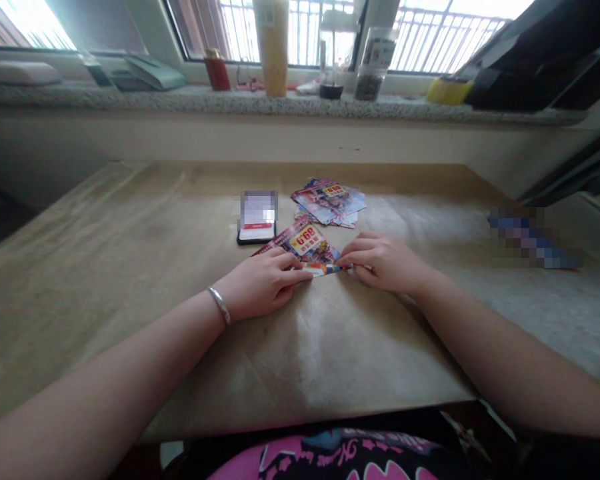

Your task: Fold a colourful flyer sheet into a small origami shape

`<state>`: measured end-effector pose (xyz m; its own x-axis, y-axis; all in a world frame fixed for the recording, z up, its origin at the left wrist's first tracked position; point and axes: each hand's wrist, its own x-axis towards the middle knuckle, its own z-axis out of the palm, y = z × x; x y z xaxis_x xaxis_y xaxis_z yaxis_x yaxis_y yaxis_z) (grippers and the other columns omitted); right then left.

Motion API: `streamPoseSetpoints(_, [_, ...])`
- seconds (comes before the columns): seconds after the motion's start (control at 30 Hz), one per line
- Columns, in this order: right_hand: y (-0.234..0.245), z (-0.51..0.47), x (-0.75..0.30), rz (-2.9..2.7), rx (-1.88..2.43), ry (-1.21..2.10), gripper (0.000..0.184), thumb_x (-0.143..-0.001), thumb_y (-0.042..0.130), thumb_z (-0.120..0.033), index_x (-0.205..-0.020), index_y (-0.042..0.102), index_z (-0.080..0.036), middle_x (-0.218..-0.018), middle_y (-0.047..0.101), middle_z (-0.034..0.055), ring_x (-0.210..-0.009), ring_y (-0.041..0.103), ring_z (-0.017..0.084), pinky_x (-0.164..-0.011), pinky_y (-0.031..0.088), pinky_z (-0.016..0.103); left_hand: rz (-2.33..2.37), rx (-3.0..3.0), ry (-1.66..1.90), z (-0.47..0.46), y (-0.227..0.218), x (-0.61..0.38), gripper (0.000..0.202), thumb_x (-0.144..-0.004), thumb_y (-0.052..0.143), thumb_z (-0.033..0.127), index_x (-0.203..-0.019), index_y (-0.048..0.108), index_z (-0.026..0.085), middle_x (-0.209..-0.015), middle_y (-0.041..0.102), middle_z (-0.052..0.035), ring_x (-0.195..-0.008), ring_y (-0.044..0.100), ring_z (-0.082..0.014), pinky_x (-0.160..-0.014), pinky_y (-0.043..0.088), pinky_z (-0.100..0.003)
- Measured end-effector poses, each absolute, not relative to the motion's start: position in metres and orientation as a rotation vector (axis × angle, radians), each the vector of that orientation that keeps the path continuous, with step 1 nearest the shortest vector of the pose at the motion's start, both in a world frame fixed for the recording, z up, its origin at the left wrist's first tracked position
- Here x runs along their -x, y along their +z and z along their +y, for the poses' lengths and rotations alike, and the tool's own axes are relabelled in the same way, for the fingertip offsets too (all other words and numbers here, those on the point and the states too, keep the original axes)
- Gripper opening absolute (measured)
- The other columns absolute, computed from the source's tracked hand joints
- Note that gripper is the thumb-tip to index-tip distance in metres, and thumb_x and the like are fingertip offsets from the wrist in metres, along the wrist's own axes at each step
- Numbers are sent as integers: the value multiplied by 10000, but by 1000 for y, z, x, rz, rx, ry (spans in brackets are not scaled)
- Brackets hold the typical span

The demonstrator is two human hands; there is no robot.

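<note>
printed sheet (314,247): likely light, thin, easily creased | left hand (265,283) and right hand (386,263) seemingly pinch its near edge; best hold: edges

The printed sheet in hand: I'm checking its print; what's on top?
Left hand over the sheet's left part, right hand at its right corner; anything under the fingers is hidden.

Leaflet (321,251) — red, blue and yellow print; tabletop (330,347) — mottled tan; windowsill (150,101), speckled grey.
</note>
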<state>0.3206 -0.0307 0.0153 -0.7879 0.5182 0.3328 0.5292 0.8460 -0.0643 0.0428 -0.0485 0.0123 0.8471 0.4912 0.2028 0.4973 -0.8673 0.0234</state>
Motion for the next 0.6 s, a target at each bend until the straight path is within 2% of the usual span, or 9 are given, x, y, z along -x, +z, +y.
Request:
streamPoseSetpoints(0.13, [9,-34,-306,-2734,692,54,325,-833,470,-103,-1028,713,-197,-956,702,74,-867,597,182,-795,487,323,-822,2986,-368,-49,10,-44,342,-896,454,222,-1199,613,239,-1028,594,-89,-971,526,-227,-934,442,-424])
streamPoseSetpoints(0.23, [7,-36,-299,-2736,680,89,323,-815,484,-89,-1020,709,-197,-995,689,72,-879,587,182,-815,492,332,-818,2981,-348,-48,9,-45,323,-899,459,248,-1179,618,222,-1064,579,-97,-979,509,-238,-925,442,-426])
streamPoseSetpoints(0.43, [6,-36,-294,-2724,674,119,350,-799,485,-71,-1045,699,-200,-1007,673,71,-909,564,187,-829,486,330,-737,2975,-338,-46,8,-46,383,-923,432,252,-1293,535,247,-1128,576,-83,-960,497,-221,-908,437,-400])
streamPoseSetpoints(0.6, [5,-35,-295,-2725,693,101,343,-792,495,-75,-1030,700,-212,-1004,672,61,-900,556,189,-805,478,323,-739,2988,-381,-45,6,-47,321,-934,431,256,-1212,589,254,-1132,590,-67,-969,502,-219,-913,429,-400])
